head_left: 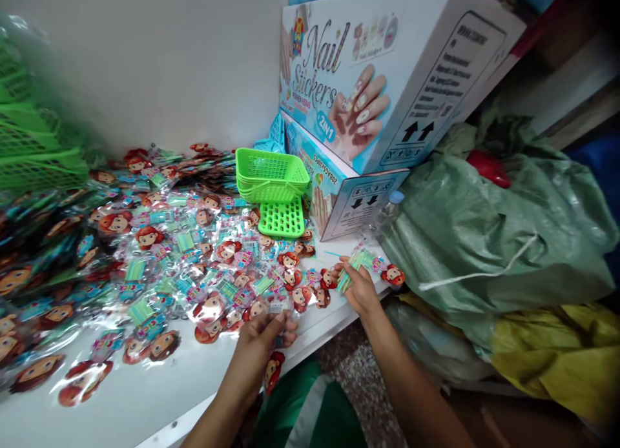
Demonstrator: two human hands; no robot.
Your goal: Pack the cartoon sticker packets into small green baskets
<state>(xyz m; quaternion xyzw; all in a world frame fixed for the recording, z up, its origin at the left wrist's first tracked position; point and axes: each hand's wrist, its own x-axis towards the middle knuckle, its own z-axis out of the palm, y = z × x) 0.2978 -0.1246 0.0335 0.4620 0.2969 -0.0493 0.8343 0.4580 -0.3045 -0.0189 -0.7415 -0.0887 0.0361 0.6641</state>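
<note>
My left hand is closed near the table's front edge, its fingers pinched on a clear packet with a red-haired cartoon head that hangs below them. My right hand, further right, is closed around a bundle of thin light-green and blue sticks. One loose blue stick pokes out to its left. Just beyond the right hand, another cartoon-head packet shows at the table edge; I cannot tell if the fingers touch it. Many similar packets lie heaped across the table.
Stacked green baskets stand behind the packets, a green perforated piece before them. Nail-sticker cartons rise at the back, with a capped plastic bottle alongside. More green baskets are far left. Green sacks fill the right.
</note>
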